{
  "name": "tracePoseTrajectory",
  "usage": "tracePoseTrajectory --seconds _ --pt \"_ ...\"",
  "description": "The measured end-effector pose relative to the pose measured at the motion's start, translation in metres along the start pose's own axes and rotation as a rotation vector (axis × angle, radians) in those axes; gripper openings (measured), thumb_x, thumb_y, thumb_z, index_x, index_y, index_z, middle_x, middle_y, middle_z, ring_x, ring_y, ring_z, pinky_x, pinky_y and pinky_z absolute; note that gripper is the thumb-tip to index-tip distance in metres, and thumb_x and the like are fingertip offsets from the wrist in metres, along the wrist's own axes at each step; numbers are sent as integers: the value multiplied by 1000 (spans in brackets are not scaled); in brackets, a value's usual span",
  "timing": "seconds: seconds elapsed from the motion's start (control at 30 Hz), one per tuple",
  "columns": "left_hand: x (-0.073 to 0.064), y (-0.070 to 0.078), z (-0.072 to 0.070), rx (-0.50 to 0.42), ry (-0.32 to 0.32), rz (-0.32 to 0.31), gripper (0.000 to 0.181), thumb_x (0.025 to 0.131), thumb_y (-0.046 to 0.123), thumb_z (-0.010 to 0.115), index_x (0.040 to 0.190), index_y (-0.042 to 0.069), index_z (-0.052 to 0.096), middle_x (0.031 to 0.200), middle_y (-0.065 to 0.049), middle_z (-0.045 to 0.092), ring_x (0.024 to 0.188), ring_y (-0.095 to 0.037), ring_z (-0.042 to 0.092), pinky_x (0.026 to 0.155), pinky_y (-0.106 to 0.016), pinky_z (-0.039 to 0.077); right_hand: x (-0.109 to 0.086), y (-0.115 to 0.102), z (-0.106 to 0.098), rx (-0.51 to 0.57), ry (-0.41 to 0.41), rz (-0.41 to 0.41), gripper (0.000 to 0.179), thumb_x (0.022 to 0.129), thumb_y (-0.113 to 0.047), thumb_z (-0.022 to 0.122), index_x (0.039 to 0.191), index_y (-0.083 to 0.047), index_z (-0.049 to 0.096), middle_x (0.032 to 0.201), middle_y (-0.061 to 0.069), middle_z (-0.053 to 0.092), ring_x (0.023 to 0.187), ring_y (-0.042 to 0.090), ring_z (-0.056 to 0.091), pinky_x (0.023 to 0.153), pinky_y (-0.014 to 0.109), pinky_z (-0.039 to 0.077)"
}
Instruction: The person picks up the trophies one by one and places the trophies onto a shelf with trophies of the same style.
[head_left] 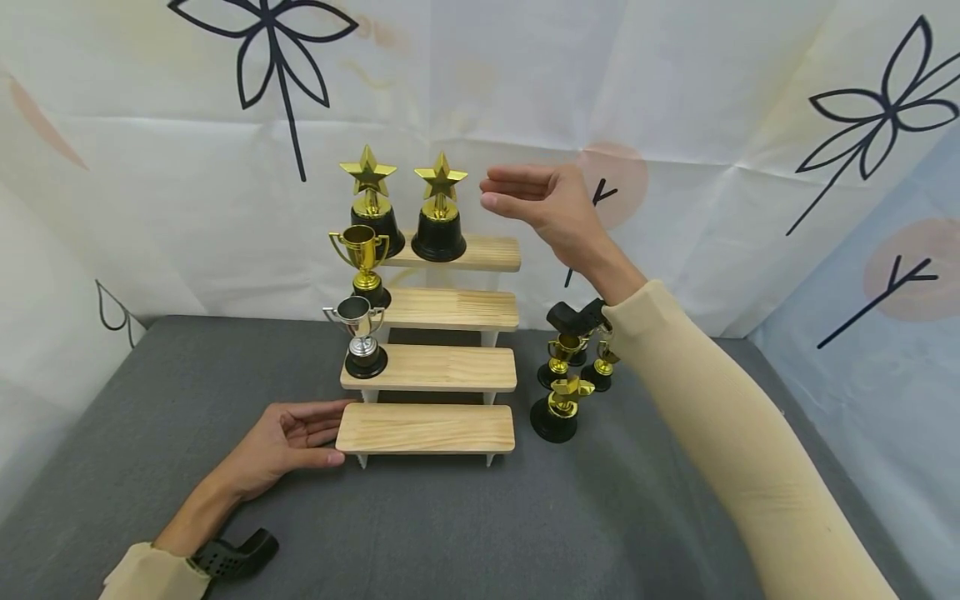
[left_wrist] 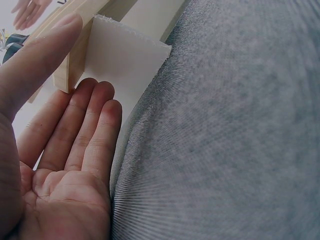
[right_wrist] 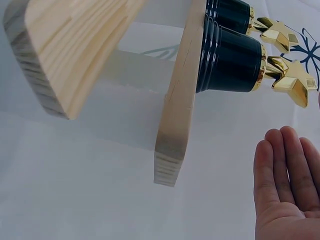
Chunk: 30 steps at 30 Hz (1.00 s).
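A four-step wooden display stand (head_left: 425,429) stands on the table. My left hand (head_left: 279,450) is at the left end of its lowest step, fingers extended, fingertips right at the board's end and the white support (left_wrist: 120,55). My right hand (head_left: 547,204) is raised beside the top step, fingers straight, holding nothing. To its left, a star trophy (head_left: 439,225) with a black base stands on the top step, with another star trophy (head_left: 372,217) further left. A gold cup trophy (head_left: 362,254) occupies the second step's left end, and a silver cup trophy (head_left: 363,337) the third's.
Right of the stand, a star trophy (head_left: 557,412) stands on the grey table (head_left: 420,533). Several small gold cup trophies (head_left: 558,358) cluster behind it, partly covered by the right wrist's black strap (head_left: 573,318). A white printed cloth (head_left: 487,75) hangs behind.
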<state>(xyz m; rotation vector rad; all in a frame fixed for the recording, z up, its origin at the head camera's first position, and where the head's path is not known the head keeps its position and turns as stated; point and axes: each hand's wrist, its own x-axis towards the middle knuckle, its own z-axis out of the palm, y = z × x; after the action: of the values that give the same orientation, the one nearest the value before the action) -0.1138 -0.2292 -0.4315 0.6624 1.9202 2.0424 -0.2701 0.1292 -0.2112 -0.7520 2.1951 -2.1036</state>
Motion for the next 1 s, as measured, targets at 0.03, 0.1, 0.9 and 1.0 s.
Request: tracePoseTrajectory --seconds 0.03,0.1,0.9,1.0 --pt "0 0 0 -2 -1 1 66 84 -16 73 138 -28 38 136 -5 62 121 -16 63 100 -31 55 -1 0 -1 7 3 -5 42 89 5 74 130 8 64 117 17 72 109 23 70 106 36 53" --pt "0 -1 0 -5 -2 4 66 84 -16 73 138 -28 38 136 -3 63 121 -16 63 100 -31 55 -4 1 -4 28 10 -14 42 89 8 73 129 10 64 114 16 73 107 23 71 106 37 53" --pt "1 -3 -1 -40 -26 30 63 83 -19 71 137 -27 39 135 0 63 122 -18 62 101 -33 54 -48 11 -35 48 20 -48 43 88 13 70 130 17 59 109 9 75 106 23 71 100 35 57" --pt "1 -3 -1 -41 -24 29 63 83 -19 71 137 -27 39 135 1 64 122 -18 63 101 -32 54 -55 11 -37 52 25 -51 40 88 14 69 127 13 63 109 9 75 105 24 71 99 35 58"
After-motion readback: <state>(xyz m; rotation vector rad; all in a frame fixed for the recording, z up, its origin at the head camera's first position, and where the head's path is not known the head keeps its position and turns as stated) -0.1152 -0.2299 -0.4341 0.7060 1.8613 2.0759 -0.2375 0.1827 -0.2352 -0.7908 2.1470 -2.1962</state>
